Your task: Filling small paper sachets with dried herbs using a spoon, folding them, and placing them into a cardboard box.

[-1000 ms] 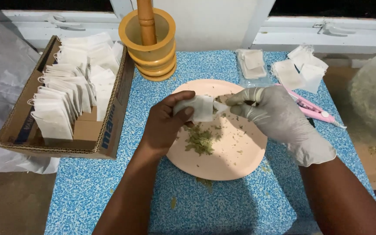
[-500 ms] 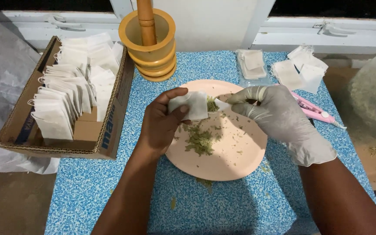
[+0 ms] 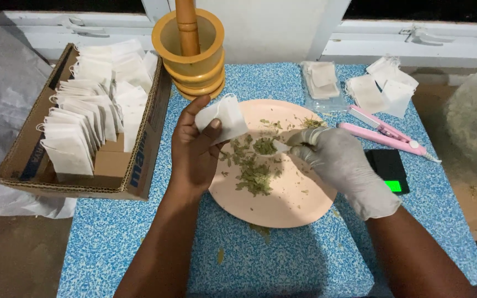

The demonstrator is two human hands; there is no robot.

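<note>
1. The left hand [image 3: 194,152] pinches a small white bag [image 3: 222,117] between thumb and fingers, holding it up over the near-left rim of the pink plate [image 3: 299,207]
2. The gloved right hand [image 3: 332,160] is closed on a small white scoop [image 3: 281,147], its tip low among the dried herb [image 3: 255,168] heaped on the plate
3. The step in hand looks like filling: herb gets picked up while the bag waits just beside it, apart from the scoop
4. The next move calls for a level lift of the scoop to the bag's mouth, with the left fingers keeping that mouth spread; whether it is open now I cannot tell
5. A cardboard box [image 3: 133,176] of white bags stands on the left of the blue worktop [image 3: 305,265]
6. A yellow mortar [image 3: 191,60] with a pestle sits behind the plate
7. More bags [image 3: 382,88], a pink sealer [image 3: 385,135] and a small black scale [image 3: 388,171] lie to the right
</note>
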